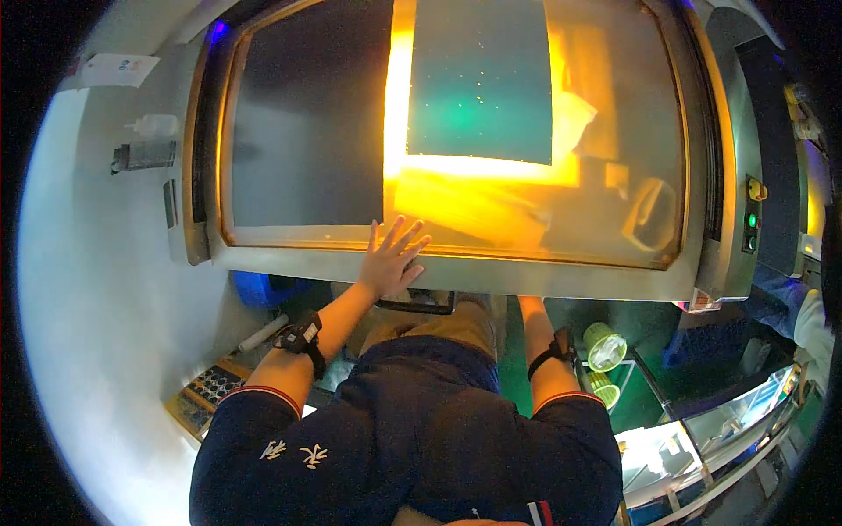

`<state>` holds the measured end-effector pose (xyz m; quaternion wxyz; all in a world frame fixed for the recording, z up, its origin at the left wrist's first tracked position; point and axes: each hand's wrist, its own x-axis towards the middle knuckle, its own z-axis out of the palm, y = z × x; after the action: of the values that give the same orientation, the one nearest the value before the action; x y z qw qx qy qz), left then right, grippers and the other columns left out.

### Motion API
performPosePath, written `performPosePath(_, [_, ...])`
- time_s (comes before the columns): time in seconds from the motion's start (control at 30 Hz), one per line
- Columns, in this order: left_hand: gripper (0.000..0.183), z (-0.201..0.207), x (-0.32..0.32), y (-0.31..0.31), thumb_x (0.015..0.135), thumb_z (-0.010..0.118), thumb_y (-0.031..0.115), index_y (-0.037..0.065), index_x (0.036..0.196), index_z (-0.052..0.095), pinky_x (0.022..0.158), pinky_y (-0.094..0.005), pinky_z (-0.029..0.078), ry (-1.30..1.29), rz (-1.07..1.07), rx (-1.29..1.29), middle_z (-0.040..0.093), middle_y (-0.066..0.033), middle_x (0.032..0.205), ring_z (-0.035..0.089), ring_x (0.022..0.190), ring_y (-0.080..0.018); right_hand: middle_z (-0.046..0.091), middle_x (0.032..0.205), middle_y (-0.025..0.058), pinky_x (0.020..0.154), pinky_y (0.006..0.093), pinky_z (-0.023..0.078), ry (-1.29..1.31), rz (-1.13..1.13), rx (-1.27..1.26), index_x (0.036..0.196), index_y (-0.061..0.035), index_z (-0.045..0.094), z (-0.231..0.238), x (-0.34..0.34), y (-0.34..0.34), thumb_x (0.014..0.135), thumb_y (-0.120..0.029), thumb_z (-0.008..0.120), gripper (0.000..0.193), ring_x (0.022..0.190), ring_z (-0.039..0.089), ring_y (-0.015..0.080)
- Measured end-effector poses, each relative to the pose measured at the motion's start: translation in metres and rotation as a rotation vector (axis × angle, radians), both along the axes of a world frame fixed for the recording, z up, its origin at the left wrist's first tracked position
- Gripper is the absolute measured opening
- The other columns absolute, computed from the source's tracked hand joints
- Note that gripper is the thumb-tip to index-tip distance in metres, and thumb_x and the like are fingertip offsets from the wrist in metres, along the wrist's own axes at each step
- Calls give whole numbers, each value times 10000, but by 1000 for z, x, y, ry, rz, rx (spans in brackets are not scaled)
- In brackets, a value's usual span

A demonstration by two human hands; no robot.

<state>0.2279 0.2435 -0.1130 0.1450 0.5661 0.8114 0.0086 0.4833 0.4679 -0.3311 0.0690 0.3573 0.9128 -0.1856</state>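
Observation:
My left hand (395,259) lies with fingers spread on the near edge of a wide metal-framed panel (561,273) that has a large clear window. Just below that hand, a black handle (417,303) is fixed to the panel's front. Through the window show a dark grey sheet (307,131) on the left and a teal rectangle (481,79) with small bright dots, amid bright yellow light. My right forearm (537,337) reaches under the panel's front edge. The right hand itself is hidden there.
A metal side housing with a green-lit button (752,221) and a yellow knob (757,189) borders the panel's right. Two pale green bins (605,346) stand below right. A blue container (263,287) sits below left, near a white wall (96,263). Another person's sleeve (811,329) shows far right.

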Motion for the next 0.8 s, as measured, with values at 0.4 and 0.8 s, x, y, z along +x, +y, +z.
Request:
performPosePath(0.4, [509,-18,3,-21,950,462,498,224,1377,510,1123,-684,105,32,41,249,336,-1,1550,265,1445,-287,646,1174,179,826,486,521,-11,-272,45,1254,-106,602,76,-2,-98,853,-217,587,417,1029,634,368])
performPosePath(0.8, [526,-12,8,-17,970,423,500,212,1405,494,1141,-659,116,-90,63,229,329,7,1554,233,1459,-277,602,957,116,745,517,542,710,-1501,-1234,1112,-36,563,171,342,-304,685,19,560,431,818,620,318])
